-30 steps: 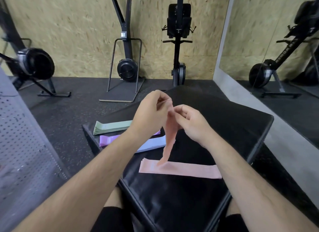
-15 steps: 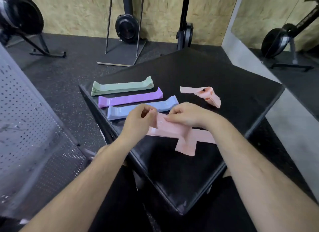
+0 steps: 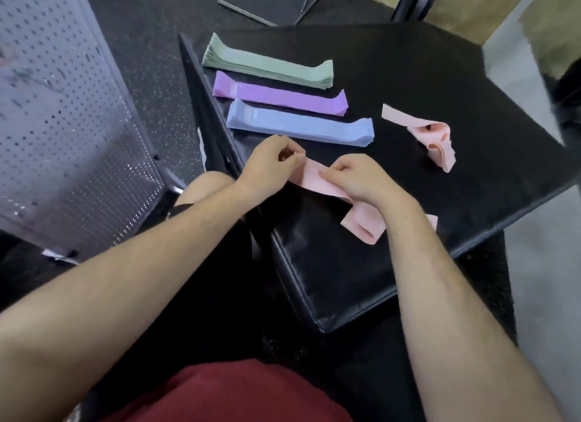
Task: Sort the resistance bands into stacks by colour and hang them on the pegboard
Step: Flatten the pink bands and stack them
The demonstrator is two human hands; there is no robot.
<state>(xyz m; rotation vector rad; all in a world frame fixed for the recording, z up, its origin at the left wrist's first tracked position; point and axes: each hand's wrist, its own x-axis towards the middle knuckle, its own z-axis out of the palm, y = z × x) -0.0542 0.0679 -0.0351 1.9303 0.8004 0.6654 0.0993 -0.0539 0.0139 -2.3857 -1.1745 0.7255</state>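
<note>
fingers (image 3: 292, 159) curled in a pinch on the pink band (image 3: 314, 180), left hand (image 3: 270, 162) beside right hand (image 3: 361, 179), palms down

Blurred, cut off by left and top edges: pegboard (image 3: 63, 113).
Hidden under right hand (image 3: 358, 179) and wrist: middle of pink band (image 3: 314, 181).
Too small to read: print on blue stack (image 3: 298, 127).
</note>
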